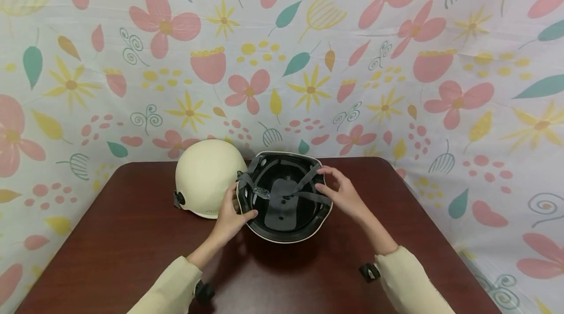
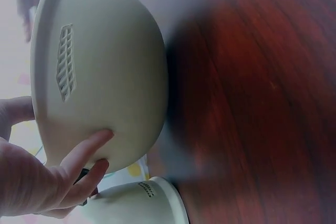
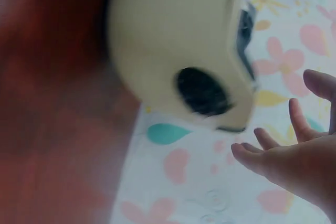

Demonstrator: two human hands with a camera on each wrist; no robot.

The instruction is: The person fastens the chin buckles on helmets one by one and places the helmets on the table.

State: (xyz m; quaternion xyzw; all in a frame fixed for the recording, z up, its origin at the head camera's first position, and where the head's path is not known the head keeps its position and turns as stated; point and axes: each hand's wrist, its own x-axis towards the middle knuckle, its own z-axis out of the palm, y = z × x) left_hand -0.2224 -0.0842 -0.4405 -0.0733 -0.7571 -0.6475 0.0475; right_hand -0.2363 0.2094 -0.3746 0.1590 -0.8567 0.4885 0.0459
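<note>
A cream helmet (image 1: 282, 238) lies upside down on its crown, its black lined inside and grey straps (image 1: 308, 178) facing up. My left hand (image 1: 229, 218) grips its left rim, thumb over the inner edge. In the left wrist view, fingers of that left hand (image 2: 58, 179) spread along the outer shell (image 2: 115, 77). At the right rim is my right hand (image 1: 345, 194), fingers parted and loosely bent beside the strap. From the right wrist, this right hand (image 3: 294, 169) shows apart from the shell, near its black round side piece (image 3: 202, 92).
A second cream helmet (image 1: 209, 177) sits dome up at the left, right beside the first. Both are on a dark reddish-brown table (image 1: 110, 235). Behind the table's back edge hangs a flower-patterned cloth (image 1: 282, 59). Small black devices (image 1: 369, 272) are at both sleeves.
</note>
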